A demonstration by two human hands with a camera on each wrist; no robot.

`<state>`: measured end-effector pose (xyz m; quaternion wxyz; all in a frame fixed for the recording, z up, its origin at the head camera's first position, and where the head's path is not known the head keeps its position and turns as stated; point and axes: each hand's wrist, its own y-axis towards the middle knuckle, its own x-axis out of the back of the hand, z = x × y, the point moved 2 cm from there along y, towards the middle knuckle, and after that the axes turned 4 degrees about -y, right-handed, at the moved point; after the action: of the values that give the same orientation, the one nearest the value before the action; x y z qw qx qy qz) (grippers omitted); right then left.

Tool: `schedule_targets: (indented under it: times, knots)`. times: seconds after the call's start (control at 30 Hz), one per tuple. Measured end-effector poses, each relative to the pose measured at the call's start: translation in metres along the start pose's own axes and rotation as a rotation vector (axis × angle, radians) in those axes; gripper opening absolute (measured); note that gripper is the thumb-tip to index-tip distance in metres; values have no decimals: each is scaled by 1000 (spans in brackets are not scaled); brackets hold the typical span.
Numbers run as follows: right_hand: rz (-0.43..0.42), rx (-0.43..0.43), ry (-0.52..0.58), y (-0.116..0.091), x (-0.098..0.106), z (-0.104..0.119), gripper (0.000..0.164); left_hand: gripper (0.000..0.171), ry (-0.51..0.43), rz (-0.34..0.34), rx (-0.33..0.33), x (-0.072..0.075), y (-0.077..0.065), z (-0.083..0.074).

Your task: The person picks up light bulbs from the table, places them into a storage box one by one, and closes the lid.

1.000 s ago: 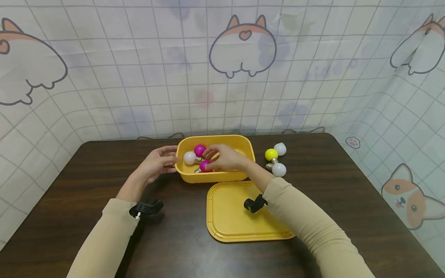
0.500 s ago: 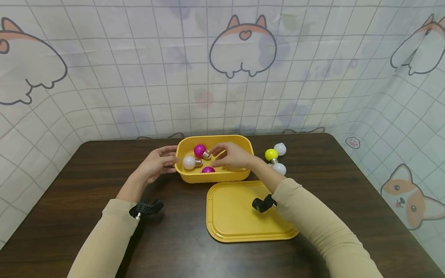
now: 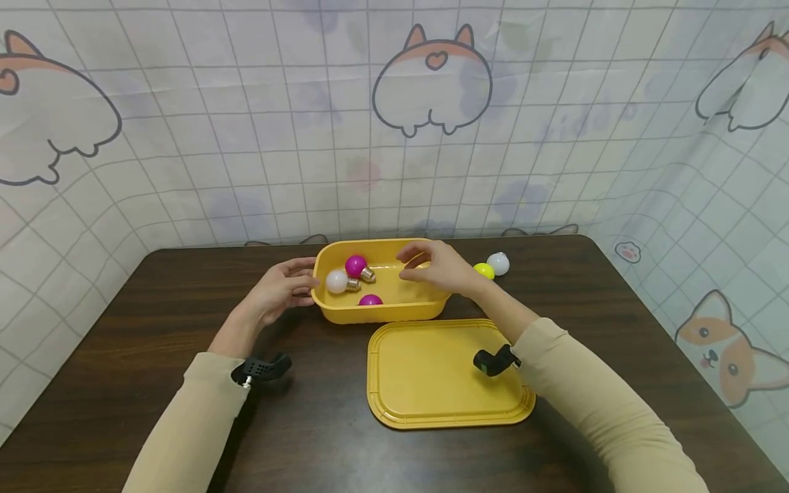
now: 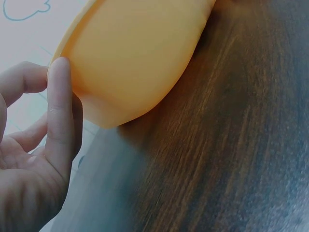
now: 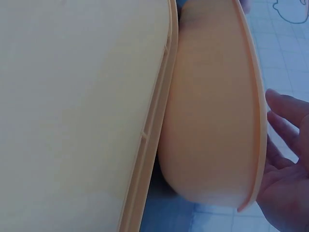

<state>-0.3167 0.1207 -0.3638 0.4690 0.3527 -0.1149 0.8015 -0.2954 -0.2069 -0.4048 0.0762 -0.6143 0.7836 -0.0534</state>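
Over the yellow box [image 3: 379, 314], the right hand [image 3: 442, 266] has an empty, loose grip; the left hand [image 3: 280, 290], grip relaxed, touches its side. Light steadying there should keep the bulbs [image 3: 336, 281] inside from rolling.

Behind the dark wood-grained worktop [image 3: 320, 445], a pale gridded backdrop [image 3: 259, 150] carries cartoon corgis [image 3: 433, 89] (mostly seen from behind) and, at right, a small paw print [image 3: 628, 253].
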Motion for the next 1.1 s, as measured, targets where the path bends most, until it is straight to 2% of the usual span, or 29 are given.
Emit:
schedule_targets:
  times: [0.57, 1.1]
  knots:
    - [-83, -26, 61, -26, 31, -13, 31, 62, -3, -9, 4, 0, 1, 1]
    - [-120, -54, 53, -54, 54, -21, 33, 61, 2, -7, 3, 2, 2, 2]
